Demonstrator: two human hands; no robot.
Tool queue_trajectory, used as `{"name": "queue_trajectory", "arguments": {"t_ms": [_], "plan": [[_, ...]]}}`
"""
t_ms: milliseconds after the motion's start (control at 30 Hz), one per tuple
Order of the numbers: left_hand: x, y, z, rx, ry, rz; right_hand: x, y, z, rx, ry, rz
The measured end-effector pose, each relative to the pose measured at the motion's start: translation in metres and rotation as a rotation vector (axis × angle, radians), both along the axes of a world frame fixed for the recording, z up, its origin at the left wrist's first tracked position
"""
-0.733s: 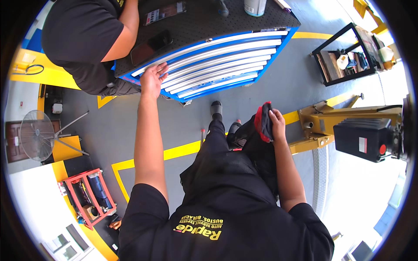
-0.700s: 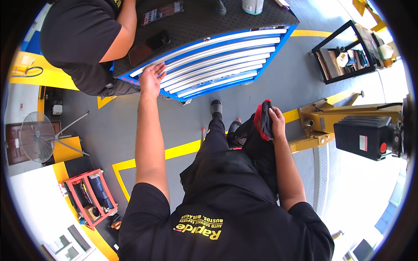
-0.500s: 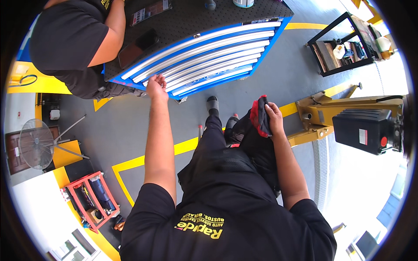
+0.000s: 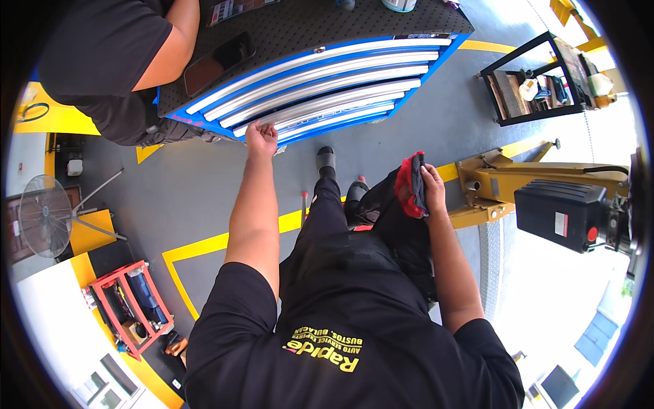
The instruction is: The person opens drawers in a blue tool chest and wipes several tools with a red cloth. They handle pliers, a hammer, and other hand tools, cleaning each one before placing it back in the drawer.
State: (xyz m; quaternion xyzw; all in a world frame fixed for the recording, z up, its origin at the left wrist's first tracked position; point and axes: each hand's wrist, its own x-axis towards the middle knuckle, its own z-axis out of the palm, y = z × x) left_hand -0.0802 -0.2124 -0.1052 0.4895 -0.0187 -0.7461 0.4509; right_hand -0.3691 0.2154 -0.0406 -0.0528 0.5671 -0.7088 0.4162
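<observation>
The blue tool chest (image 4: 436,71) stands in front of me, with long silver pulls across its drawers. My left hand (image 4: 261,139) has its fingers curled at the left end of one of the lower drawer pulls (image 4: 300,109). A dark gap shows above that drawer, which sits slightly out. Off to the right, over my thigh, my right hand (image 4: 433,188) pinches folded red-and-black work gloves (image 4: 410,184). They hang clear of the chest.
A phone (image 4: 231,49) and a can (image 4: 399,5) lie on the black chest top. Another person (image 4: 112,51) leans at its left end. A black-framed cart (image 4: 531,88) and a yellow lift arm (image 4: 497,178) are at right; a fan (image 4: 45,216) and red rack (image 4: 133,307) at left.
One drawer has come slightly outward at my left hand, opening a dark gap above it. My right hand still holds the gloves, now turned to show more red. The view has shifted a little.
</observation>
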Motion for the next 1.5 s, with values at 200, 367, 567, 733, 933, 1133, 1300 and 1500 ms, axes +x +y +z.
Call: {"name": "queue_trajectory", "arguments": {"t_ms": [200, 367, 567, 733, 933, 1133, 1300, 1500], "plan": [[0.048, 0.08, -0.029, -0.036, -0.247, -0.143, 0.001, -0.008, 0.015, 0.033, -0.006, -0.027], [0.082, 0.18, 0.005, -0.033, -0.451, -0.41, -0.001, 0.0, 0.011, 0.106, 0.055, -0.021], [0.116, 0.242, 0.021, -0.013, -0.518, -0.618, 0.002, 0.014, -0.026, 0.254, 0.461, -0.011], [0.141, 0.263, 0.017, 0.085, -0.577, -0.747, 0.032, -0.004, 0.008, 0.375, 0.94, 0.112], [0.155, 0.257, 0.055, -0.061, -1.012, -1.232, 0.053, -0.008, 0.013, 0.472, 1.461, 0.648], [0.137, 0.243, 0.088, -0.705, -1.547, -1.098, 0.06, -0.004, 0.025, 0.5, 1.436, 0.647], [0.133, 0.243, 0.059, -0.884, -1.695, -1.1, 0.065, -0.007, 0.024, 0.514, 1.439, 0.628], [0.134, 0.254, 0.062, -0.895, -1.688, -1.139, 0.06, -0.007, 0.021, 0.556, 1.402, 0.652]]}}
